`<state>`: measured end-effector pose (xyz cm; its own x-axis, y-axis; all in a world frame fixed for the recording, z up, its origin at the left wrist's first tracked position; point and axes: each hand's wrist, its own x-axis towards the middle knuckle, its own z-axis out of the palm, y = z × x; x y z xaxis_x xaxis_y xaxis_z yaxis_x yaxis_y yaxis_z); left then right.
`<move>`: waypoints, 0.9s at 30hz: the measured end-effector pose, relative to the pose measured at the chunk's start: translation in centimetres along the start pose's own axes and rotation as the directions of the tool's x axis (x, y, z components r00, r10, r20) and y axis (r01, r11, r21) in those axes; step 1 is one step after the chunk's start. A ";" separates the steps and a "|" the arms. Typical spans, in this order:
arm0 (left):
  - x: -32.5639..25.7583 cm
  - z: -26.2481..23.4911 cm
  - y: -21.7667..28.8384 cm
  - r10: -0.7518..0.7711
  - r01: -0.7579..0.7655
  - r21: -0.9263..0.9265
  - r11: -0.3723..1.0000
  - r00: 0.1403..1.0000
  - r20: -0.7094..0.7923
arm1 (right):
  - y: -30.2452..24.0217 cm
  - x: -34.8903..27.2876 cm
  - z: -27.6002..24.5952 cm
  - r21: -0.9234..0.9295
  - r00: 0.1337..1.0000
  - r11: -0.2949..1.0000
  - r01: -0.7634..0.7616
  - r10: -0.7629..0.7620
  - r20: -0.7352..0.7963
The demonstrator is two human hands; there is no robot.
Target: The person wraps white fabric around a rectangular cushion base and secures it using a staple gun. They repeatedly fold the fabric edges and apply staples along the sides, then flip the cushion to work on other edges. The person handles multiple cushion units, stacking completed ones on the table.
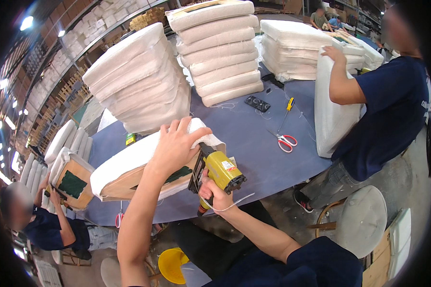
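My right hand is wrapped around the handle of a yellow and black staple gun. The gun's nose meets the edge of a white upholstered cushion, which stands tilted on the table with its bare wooden underside towards me. A dark green patch shows in that wooden side, partly behind my left forearm. With fingers spread over the top edge, my left hand grips the cushion's white fabric close to the gun's nose. A thin pale cord hangs beside my right wrist.
Stacked white cushions line the far side of the blue-grey table. Red-handled scissors, a yellow screwdriver and a black slotted object lie on it. One co-worker holds a cushion at right; another works at left.
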<state>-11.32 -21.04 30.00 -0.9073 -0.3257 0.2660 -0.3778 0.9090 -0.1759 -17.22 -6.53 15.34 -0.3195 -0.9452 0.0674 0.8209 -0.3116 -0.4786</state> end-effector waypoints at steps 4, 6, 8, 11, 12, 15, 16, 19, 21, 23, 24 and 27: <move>0.7 -0.5 0.5 -0.012 0.012 -0.052 0.999 1.000 0.010 | -3.2 -0.8 -2.5 -0.222 1.000 0.975 0.030 -0.029 0.004; 0.3 0.7 0.6 0.013 -0.017 -0.084 0.996 0.999 -0.051 | -4.9 -1.8 -5.2 -0.721 0.932 0.624 0.302 -0.352 0.085; -1.6 0.3 -0.4 0.003 -0.007 -0.027 1.000 0.990 -0.140 | -6.7 -0.5 -7.6 -0.943 0.899 0.074 0.325 -0.333 0.284; -1.2 -1.0 1.6 -0.026 0.021 -0.026 0.999 0.979 -0.202 | -10.2 0.3 -13.1 -0.958 0.983 -0.279 -0.060 -0.181 -0.009; -1.0 -1.2 2.1 -0.037 0.035 -0.015 0.999 0.973 -0.227 | -10.5 0.7 -15.4 -0.941 0.972 -0.318 -0.118 -0.229 -0.045; -1.0 1.3 1.7 -0.084 0.091 0.010 0.996 0.953 -0.290 | -9.5 1.2 -20.8 -0.886 0.960 -0.373 -0.277 -0.144 -0.239; -1.2 1.5 1.8 -0.052 0.079 0.062 0.995 0.934 -0.353 | -8.8 0.8 -21.4 -0.826 0.947 -0.463 -0.322 -0.152 -0.284; -0.2 1.8 3.2 -0.013 0.020 0.012 1.000 0.907 -0.421 | -7.8 -0.5 -26.2 -0.739 0.924 -0.555 -0.381 -0.226 -0.307; -2.7 1.3 2.4 -0.024 0.041 0.029 0.999 0.901 -0.434 | -6.7 -1.5 -28.1 -0.773 0.964 -0.582 -0.254 -0.213 -0.156; -4.6 0.4 2.6 -0.045 0.052 0.004 0.999 0.899 -0.435 | -6.4 -2.6 -31.5 -0.774 0.972 -0.620 -0.129 -0.233 0.025; -6.9 -0.6 2.4 -0.075 0.080 -0.006 0.997 0.910 -0.408 | -5.8 -3.7 -31.3 -0.795 0.982 -0.604 -0.056 -0.176 0.064; -13.9 -4.3 2.7 -0.123 0.109 -0.057 0.992 0.882 -0.455 | -7.0 -2.7 -29.0 -0.871 0.989 -0.491 0.025 -0.115 0.093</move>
<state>1.08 -12.96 29.89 -0.6696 -0.2809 0.6875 -0.4636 0.8813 -0.0913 -35.81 1.02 -6.92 -0.3664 -0.9082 0.2026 -0.8230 0.2146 -0.5260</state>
